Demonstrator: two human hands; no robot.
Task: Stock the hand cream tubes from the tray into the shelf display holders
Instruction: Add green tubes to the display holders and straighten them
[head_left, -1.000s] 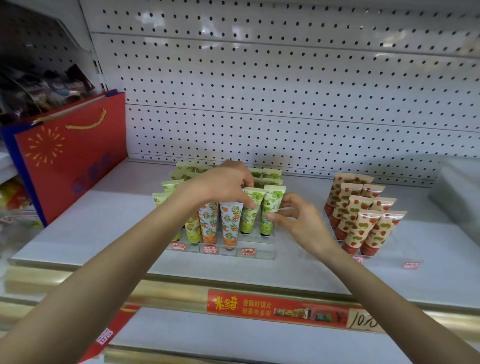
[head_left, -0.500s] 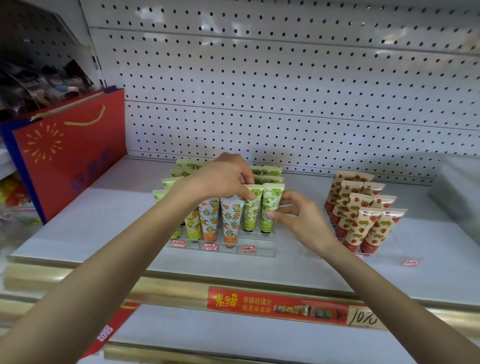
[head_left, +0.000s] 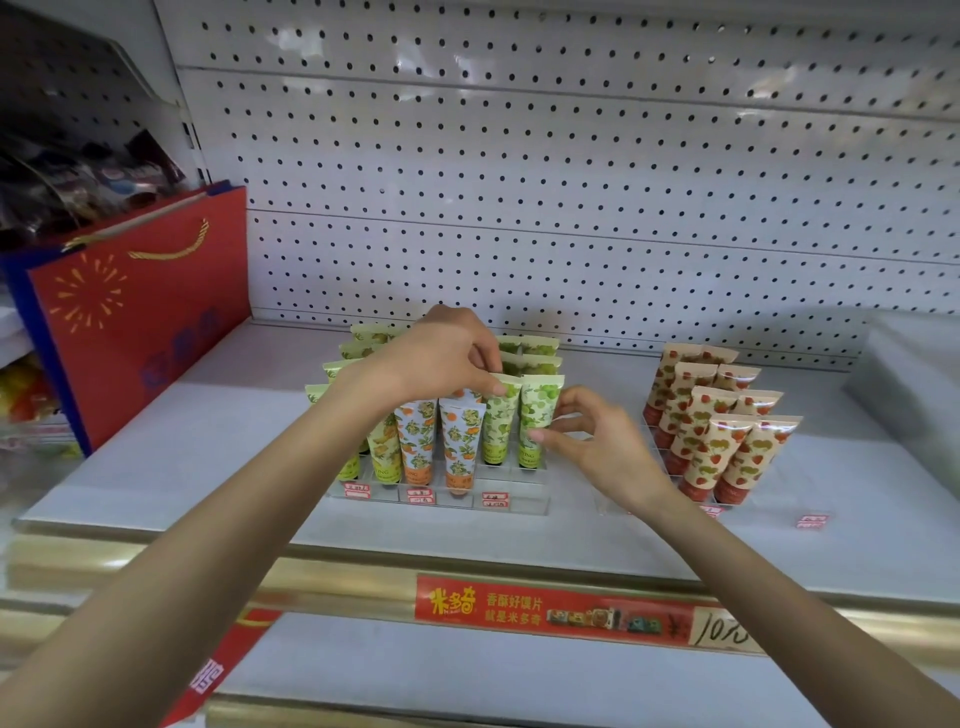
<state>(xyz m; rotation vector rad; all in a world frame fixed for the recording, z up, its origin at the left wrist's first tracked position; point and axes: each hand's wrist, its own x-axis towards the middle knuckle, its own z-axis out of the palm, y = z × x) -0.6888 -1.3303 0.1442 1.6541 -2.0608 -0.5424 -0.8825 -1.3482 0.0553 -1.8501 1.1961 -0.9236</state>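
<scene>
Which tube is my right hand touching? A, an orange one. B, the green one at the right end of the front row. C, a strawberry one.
B: the right hand pinches the end green tube between thumb and fingers; the strawberry tubes stand untouched to its right.

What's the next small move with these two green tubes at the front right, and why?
Probably square the rightmost green tube against the neighbouring green tube, then release both. The right hand pinches the first by its edge, the left hand pinches the top of the second, and both tubes stand cap-down in the front row of the clear holder.
</scene>
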